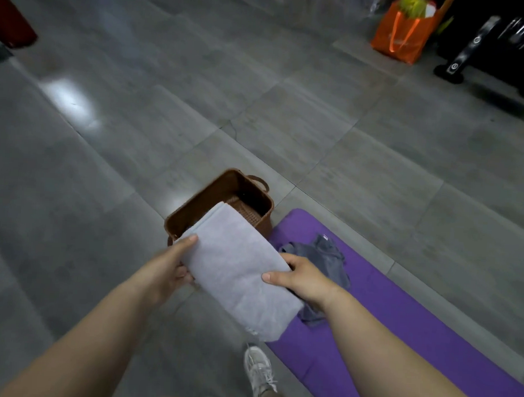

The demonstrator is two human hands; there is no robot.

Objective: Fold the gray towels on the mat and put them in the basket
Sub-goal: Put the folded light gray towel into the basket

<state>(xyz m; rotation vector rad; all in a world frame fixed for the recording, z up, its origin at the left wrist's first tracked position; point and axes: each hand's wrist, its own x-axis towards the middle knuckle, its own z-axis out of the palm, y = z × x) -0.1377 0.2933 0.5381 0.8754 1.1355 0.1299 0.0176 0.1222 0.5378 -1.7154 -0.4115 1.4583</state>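
The folded gray towel [236, 275] is held off the floor between both hands, its far end over the mouth of the brown woven basket [194, 200] and its near end over the corner of the purple mat [400, 309]. The left hand [167, 269] grips the left long edge, thumb laid on top and fingers curled beneath; the right hand [302, 278] pinches the opposite edge the same way, thumb on top. The step in hand appears to be lowering the towel into the basket. To do it well, the person would likely hold both edges level so the layers do not slide apart, and tip the far end down first. The towel looks longer than the part of the opening that shows, so turning it to run along the basket's longer side seems wise before letting go. Releasing only once the towel rests on the woven bottom should keep the fold flat. The basket stands on the gray tiled floor [137, 133], touching or just beside the mat's end. A darker, crumpled gray towel [327, 255] lies on the mat beside the right hand, not yet folded.
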